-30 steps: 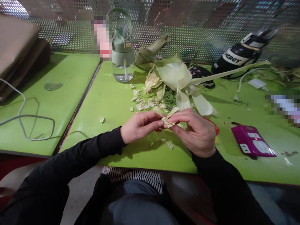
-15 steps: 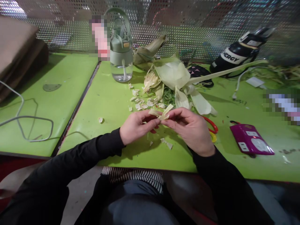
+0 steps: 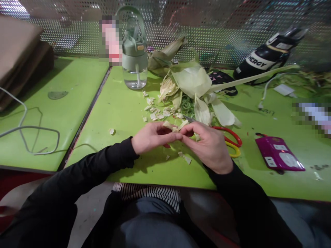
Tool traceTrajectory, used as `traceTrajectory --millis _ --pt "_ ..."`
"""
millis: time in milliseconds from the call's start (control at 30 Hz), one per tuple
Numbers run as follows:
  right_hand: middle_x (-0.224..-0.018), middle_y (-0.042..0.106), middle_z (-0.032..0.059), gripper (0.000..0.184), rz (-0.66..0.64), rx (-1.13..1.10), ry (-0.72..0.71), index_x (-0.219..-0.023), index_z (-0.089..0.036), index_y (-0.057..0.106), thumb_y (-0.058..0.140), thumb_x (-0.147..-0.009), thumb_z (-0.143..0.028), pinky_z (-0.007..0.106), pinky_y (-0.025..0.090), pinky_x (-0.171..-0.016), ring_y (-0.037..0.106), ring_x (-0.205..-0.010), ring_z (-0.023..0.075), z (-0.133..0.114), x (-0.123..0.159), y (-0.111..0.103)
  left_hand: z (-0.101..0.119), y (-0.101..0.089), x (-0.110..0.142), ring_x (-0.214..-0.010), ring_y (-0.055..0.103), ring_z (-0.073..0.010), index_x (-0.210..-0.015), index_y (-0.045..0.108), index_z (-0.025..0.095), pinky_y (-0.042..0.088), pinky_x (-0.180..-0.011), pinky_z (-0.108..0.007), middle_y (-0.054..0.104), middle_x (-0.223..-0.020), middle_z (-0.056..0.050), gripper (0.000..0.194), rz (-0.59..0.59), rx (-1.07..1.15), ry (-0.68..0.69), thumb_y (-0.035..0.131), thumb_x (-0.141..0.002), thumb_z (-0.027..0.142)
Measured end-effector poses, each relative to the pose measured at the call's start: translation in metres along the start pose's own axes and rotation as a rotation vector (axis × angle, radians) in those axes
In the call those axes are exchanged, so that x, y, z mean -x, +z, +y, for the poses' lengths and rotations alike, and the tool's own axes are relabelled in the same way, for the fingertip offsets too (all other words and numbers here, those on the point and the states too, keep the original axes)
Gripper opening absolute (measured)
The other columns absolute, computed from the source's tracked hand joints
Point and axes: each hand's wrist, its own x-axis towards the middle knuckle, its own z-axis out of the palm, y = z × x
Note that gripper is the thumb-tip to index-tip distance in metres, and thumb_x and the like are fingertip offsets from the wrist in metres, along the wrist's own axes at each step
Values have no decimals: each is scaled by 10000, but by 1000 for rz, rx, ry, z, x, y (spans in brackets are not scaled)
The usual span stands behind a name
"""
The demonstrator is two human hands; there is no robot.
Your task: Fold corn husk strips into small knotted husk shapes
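Note:
Over the green table, my left hand (image 3: 153, 137) and my right hand (image 3: 207, 144) meet at the fingertips, both closed on one small pale strip of corn husk (image 3: 176, 128). Its ends stick up between the fingers; the pinched part is hidden. Just beyond lie several cut husk bits (image 3: 157, 113). Behind them is a heap of larger corn husks (image 3: 191, 82) with green shreds (image 3: 188, 106) under it. Scissors with red and yellow handles (image 3: 232, 136) lie partly behind my right hand. A few more husk scraps (image 3: 184, 157) rest nearer me, below my hands.
A clear bottle with a green lid (image 3: 134, 62) stands at the back. A black bottle (image 3: 266, 57) leans at the back right. To the right lies a purple power socket (image 3: 280, 153). Brown cardboard (image 3: 18, 51) and a grey cable (image 3: 38, 129) are at left, past a table seam.
My right hand has shifted slightly left and down, closing in on my left fingertips, so more of the scissors shows. Both hands still hold the husk strip.

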Motion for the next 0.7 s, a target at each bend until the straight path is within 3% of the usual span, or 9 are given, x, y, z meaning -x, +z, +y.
traceTrajectory --millis 200,333,467,533,700 --pt "-751 701 -2 165 16 -134 111 -806 -227 667 754 -844 -362 295 499 -593 635 -667 154 2 0 -1 1 2 -2 -618 654 -80 -769 673 97 591 -718 -256 702 -689 -37 213 79 145 -152 661 -907 259" --pt "-759 705 6 198 0 -182 151 -801 -220 675 749 -837 -400 305 505 -613 641 -681 161 6 -1 -2 2 3 -3 -593 660 -80 -771 682 90 596 -720 -261 714 -690 -46 205 98 164 -165 642 -916 230" --pt "-740 693 -3 147 12 -90 151 -785 -216 650 733 -853 -317 286 498 -608 624 -659 143 3 -2 1 3 2 -1 -650 673 -82 -836 690 83 586 -710 -235 710 -698 -27 64 82 134 -127 629 -857 77" --pt "-748 695 0 129 13 -43 152 -785 -215 636 723 -858 -276 286 512 -632 626 -663 142 1 -2 1 4 2 -1 -666 670 -81 -860 691 78 583 -718 -231 707 -705 -23 82 71 128 -114 628 -830 36" --pt "-874 708 33 33 -27 5 79 -883 -224 633 666 -878 -231 333 556 -722 665 -792 185 4 -4 -2 2 -1 -5 -650 674 -76 -903 672 97 583 -710 -229 698 -711 -10 60 116 174 -112 643 -856 73"
